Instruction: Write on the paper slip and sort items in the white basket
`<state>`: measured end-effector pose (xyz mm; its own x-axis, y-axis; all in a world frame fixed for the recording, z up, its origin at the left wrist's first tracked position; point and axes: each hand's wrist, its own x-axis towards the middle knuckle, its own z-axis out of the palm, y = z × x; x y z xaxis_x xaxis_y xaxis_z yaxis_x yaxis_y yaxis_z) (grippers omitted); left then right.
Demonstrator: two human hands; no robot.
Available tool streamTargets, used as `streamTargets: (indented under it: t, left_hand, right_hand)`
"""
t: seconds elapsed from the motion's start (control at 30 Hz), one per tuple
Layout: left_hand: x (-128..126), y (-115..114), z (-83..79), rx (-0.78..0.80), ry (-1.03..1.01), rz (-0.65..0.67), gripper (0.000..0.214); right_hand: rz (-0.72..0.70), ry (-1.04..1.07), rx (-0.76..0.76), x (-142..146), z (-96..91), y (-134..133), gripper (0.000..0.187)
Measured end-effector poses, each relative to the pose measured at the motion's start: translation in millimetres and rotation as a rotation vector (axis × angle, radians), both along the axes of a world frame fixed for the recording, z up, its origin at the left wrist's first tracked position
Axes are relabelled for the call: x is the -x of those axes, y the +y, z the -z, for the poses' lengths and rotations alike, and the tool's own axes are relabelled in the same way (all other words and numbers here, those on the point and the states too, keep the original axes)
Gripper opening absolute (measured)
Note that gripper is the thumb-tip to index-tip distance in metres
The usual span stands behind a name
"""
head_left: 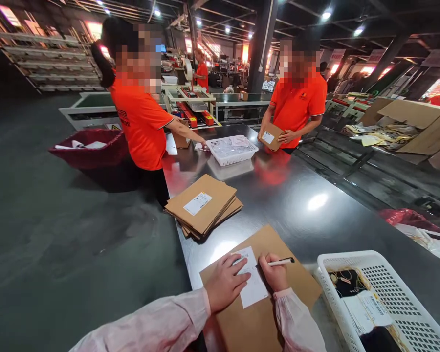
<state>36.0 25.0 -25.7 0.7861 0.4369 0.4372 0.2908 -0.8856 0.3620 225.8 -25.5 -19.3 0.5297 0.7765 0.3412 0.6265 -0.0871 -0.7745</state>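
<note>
1. Head view: left hand, grip wide, presses the label flat on the cardboard mailer, which lies on the worktop.
2. Right hand: grip closed on the pen, tip off the label.
3. Judged status: label placed; writing not evident; basket holds further items.

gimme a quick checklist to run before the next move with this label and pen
1. Flat label on brown envelope: ok.
2. Fingers of left hand on the label: ok.
3. Grip of right hand on pen: ok.
4. Tip of pen on the label: not ok, it points off rightward.
5. Whole brown envelope on table: cannot tell, sleeves hide its near edge.
6. Gap between white basket and brown envelope: cannot tell, edges very close.
</note>
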Motion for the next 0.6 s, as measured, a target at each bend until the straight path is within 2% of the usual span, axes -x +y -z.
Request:
streamTargets:
  t: [0.1,0.17,0.27,0.37,0.47,0.53,0.6]
  left_hand:
    - [-0.2,-1.4,0.6,0.002,-0.008,0.010,0.019]
    - [0.3,-4.4,-0.4,0.031,0.012,0.016,0.021]
    - [0.9,-5.6,-8.2,0.101,0.121,-0.099,0.036]
    - [-2.5,7.7,-21.2,0.210,0.347,-0.204,0.063]
    - [-8.8,32.3,-28.2,0.364,0.436,-0.167,0.072]
    - [-10.6,49.3,-25.9,0.531,0.385,-0.184,0.075]
    - [-9.3,63.7,-19.6,0.746,0.268,-0.233,0.074]
  right_hand:
    - [-0.040,0.138,0.011,-4.0,-3.5,0.7,0.045]
    - [0.003,0.206,-0.007,-5.0,-5.9,-3.7,0.047]
    - [0.161,0.272,-0.050,-5.7,-11.0,-23.5,0.047]
    - [0.356,0.267,-0.086,-19.7,-20.0,-60.6,0.039]
    - [0.545,0.217,-0.096,-60.0,-31.0,-112.6,0.037]
    - [0.655,0.175,-0.087,-98.9,-33.5,-146.7,0.040]
    - [0.728,0.129,-0.072,-139.1,-27.9,-172.4,0.042]
